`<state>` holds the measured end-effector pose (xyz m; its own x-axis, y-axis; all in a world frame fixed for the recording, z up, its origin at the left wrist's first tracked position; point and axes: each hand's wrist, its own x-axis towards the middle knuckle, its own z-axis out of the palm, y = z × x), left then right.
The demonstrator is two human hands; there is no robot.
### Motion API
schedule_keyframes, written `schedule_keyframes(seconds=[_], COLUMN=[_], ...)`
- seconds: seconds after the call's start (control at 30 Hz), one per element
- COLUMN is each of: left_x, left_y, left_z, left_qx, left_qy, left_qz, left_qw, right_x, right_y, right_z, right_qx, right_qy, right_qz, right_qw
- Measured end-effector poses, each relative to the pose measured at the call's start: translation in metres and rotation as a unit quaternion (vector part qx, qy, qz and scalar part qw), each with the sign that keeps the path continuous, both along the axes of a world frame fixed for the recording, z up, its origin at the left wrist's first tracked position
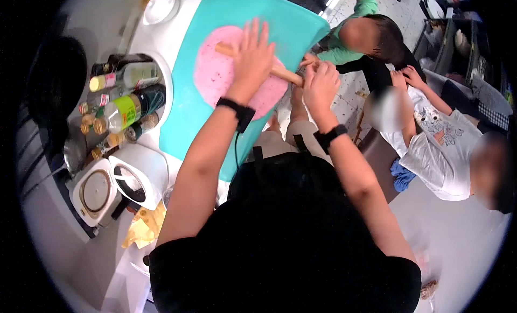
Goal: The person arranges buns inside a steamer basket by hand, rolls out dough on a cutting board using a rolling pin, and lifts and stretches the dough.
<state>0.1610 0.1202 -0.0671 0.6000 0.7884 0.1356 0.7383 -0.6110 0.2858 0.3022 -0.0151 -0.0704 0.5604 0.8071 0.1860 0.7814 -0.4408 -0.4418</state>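
A round, flat sheet of pink dough [212, 73] with darker specks lies on a teal mat [186, 111]. Across it runs a wooden rolling pin [285, 74], slanting down to the right past the mat's edge. My left hand [252, 60] rests flat on the pin's middle with its fingers stretched out, slightly blurred. At the pin's right end, the fingers of my right hand [321, 87] are curled around it. The palm side of both hands is hidden.
Several bottles [121, 113] stand in a white-rimmed holder left of the mat, above an open rice cooker [137, 178]. A child in a green shirt [363, 9] reaches a hand near the pin's right end. Another person in a white shirt [444, 141] is farther right.
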Motion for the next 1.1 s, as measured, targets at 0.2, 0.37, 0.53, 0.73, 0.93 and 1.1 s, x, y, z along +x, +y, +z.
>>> schedule_keyframes(seconds=[0.2,0.37,0.53,0.73,0.93,1.1], left_x=[-0.017,0.051,0.014,-0.088,-0.130,-0.083], left_y=[-0.011,0.052,0.053,0.048,0.044,0.076], left_z=[-0.013,-0.004,0.012,0.055,0.010,-0.003], left_qx=[-0.030,0.001,-0.004,0.017,0.014,0.000], left_qy=[-0.018,-0.003,-0.044,0.010,0.049,-0.006], left_qz=[-0.022,-0.087,-0.140,-0.175,-0.139,-0.156], left_qw=[0.999,0.996,0.989,0.984,0.989,0.988], right_x=[-0.026,0.025,0.025,-0.077,-0.162,-0.154], right_y=[-0.009,0.047,0.041,-0.001,-0.014,0.024], right_z=[0.007,0.005,0.002,0.066,0.030,0.008], right_qx=[-0.042,-0.046,-0.067,-0.121,-0.105,-0.160], right_qy=[-0.075,-0.065,-0.030,0.169,-0.017,0.029], right_qz=[0.174,0.124,0.282,0.188,0.166,0.069], right_qw=[0.981,0.989,0.957,0.960,0.980,0.984])
